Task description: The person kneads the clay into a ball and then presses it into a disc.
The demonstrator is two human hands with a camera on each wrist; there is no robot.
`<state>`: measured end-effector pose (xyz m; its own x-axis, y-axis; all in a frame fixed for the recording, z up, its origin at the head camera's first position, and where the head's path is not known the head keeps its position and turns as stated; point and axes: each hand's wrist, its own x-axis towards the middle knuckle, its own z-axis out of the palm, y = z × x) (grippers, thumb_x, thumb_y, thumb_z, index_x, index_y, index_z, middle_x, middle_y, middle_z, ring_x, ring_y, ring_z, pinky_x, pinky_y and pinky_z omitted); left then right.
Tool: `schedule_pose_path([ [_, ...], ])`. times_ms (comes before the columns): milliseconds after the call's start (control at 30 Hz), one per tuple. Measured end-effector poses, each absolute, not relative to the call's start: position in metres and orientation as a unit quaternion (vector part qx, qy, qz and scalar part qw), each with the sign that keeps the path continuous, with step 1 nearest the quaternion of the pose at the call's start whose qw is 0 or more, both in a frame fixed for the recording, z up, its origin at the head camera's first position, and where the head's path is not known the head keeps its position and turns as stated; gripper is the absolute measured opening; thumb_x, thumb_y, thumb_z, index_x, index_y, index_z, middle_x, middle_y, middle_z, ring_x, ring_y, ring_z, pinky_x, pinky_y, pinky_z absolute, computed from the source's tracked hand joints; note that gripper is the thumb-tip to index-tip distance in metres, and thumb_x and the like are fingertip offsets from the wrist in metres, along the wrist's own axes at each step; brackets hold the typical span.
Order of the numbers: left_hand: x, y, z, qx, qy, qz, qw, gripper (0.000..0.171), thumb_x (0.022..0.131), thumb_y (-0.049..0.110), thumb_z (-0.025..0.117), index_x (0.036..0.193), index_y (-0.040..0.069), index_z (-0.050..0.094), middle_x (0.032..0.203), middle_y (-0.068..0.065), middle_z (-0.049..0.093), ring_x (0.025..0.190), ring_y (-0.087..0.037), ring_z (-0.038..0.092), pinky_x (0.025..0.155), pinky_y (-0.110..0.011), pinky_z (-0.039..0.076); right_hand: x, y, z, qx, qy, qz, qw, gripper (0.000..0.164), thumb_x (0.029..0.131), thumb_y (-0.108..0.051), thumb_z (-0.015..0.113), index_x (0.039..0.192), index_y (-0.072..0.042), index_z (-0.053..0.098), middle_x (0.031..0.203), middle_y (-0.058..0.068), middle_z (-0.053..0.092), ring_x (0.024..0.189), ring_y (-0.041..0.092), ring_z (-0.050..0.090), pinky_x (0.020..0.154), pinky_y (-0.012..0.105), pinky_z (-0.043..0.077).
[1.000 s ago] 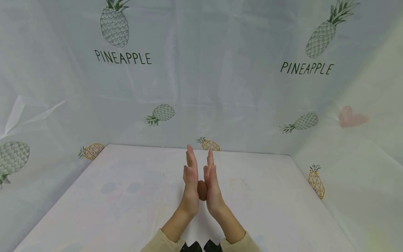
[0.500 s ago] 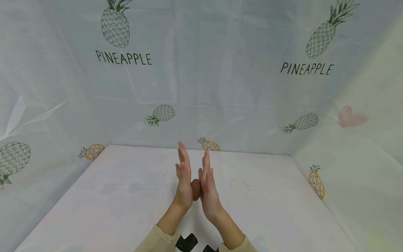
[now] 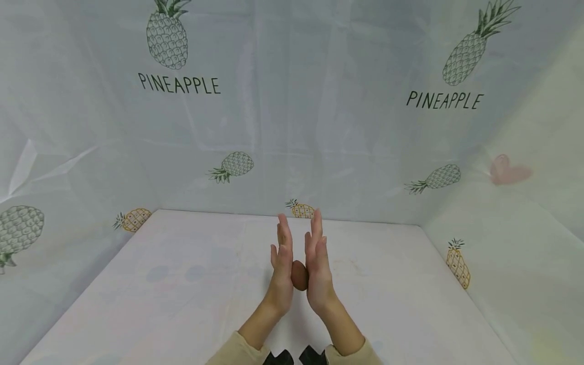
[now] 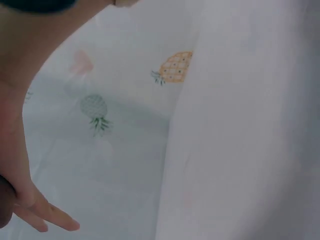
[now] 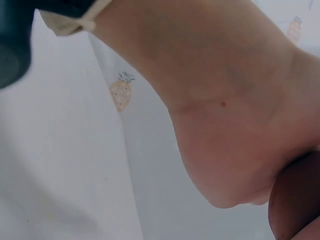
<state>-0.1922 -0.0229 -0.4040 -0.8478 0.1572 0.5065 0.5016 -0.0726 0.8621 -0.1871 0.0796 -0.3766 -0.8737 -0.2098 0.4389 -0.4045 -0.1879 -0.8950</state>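
Note:
In the head view a smooth brown egg-shaped object (image 3: 299,276) sits between my two palms, touching both. My left hand (image 3: 281,276) presses it from the left, fingers straight and pointing away from me. From the other side my right hand (image 3: 319,271) presses it, its fingers straight too, reaching slightly farther than the left ones. The left wrist view catches only an edge of the brown object (image 4: 5,202) at its left border. More of its rounded, dark surface (image 5: 297,195) shows at the lower right of the right wrist view.
Below the hands lies a white covered table (image 3: 388,284). A pale sheet printed with pineapples (image 3: 292,116) surrounds it at the back and sides. Dark devices (image 3: 279,357) sit at the beige cuffs (image 3: 351,352).
Both hands and the brown object shifted left, then right past where they started. The right fingertips now reach farther than the left ones; earlier the left ones did.

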Motion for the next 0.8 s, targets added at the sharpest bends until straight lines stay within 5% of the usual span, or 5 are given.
schedule_pose_path([
  [300, -0.174, -0.013, -0.396, -0.284, -0.662, -0.682, 0.126, 0.062, 0.112, 0.052, 0.001, 0.168, 0.032, -0.015, 0.175, 0.015, -0.02, 0.161, -0.013, -0.022, 0.119, -0.062, -0.026, -0.192, 0.089, -0.375, 0.235, -0.617, 0.749, 0.058, 0.063, 0.109, -0.064, 0.004, 0.168, -0.045, -0.01, 0.176, -0.012, -0.017, 0.163, 0.036, -0.015, 0.126, 0.065, -0.013],
  [567, -0.17, -0.02, -0.384, -0.296, -0.661, -0.674, 0.147, 0.067, 0.109, 0.059, -0.001, 0.168, 0.031, -0.017, 0.175, 0.014, -0.022, 0.16, -0.013, -0.026, 0.117, -0.062, -0.029, -0.196, 0.082, -0.387, 0.25, -0.596, 0.762, -0.014, 0.065, 0.106, -0.07, -0.002, 0.166, -0.048, -0.018, 0.174, -0.008, -0.025, 0.161, 0.039, -0.022, 0.124, 0.066, -0.016],
  [800, -0.18, -0.032, -0.382, -0.259, -0.655, -0.699, 0.122, 0.068, 0.105, 0.07, -0.002, 0.165, 0.045, -0.02, 0.171, 0.017, -0.029, 0.155, -0.017, -0.036, 0.118, -0.061, -0.028, -0.193, 0.073, -0.391, 0.293, -0.579, 0.76, -0.041, 0.068, 0.105, -0.066, -0.01, 0.167, -0.039, -0.022, 0.175, -0.002, -0.023, 0.161, 0.018, -0.025, 0.129, 0.053, -0.014],
])
